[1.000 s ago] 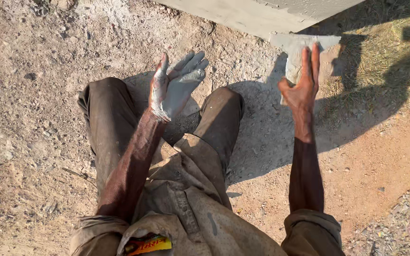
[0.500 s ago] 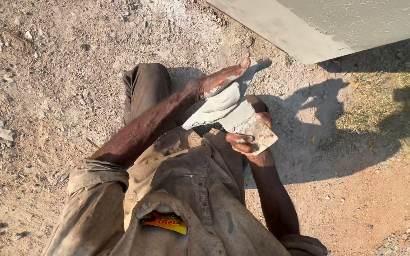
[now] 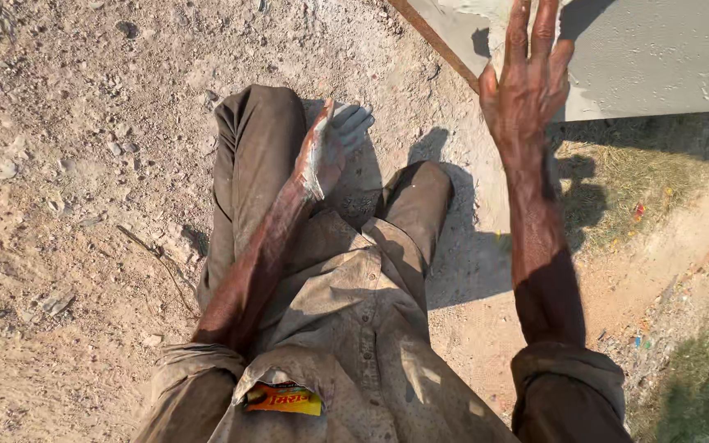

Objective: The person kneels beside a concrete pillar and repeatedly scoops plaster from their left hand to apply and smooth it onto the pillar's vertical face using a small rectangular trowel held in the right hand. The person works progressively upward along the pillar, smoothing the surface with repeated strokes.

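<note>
The right hand point(image 3: 527, 82) is raised with its back to the camera, fingers stretched out and slightly spread, clamped on nothing. It is seen against the flat grey plastered slab with a rusty brown metal edge point(image 3: 666, 57) that fills the upper right corner; whether the palm touches the wet grey surface cannot be told, since the hand itself hides the contact. Its shadow is cast on the slab just beside the fingers.

The left hand point(image 3: 330, 148) is held lower, over the knees, turned edge-on, its palm and fingers coated in pale grey plaster. The fingers are extended and close together, and nothing is gripped in them. Part of the palm is hidden by the angle.

Below both arms, a dusty olive-brown buttoned shirt point(image 3: 346, 328) with rolled sleeves is seen, and dusty brown trousers point(image 3: 256, 156) are bent at the knees. A small yellow and orange packet point(image 3: 283, 399) sticks out of the chest pocket.

Dry, stony, pale earth point(image 3: 67, 164) lies to the left. To the right, a patch of dry yellowish grass point(image 3: 617, 180) is crossed by shadow, with small coloured litter scattered near it.
</note>
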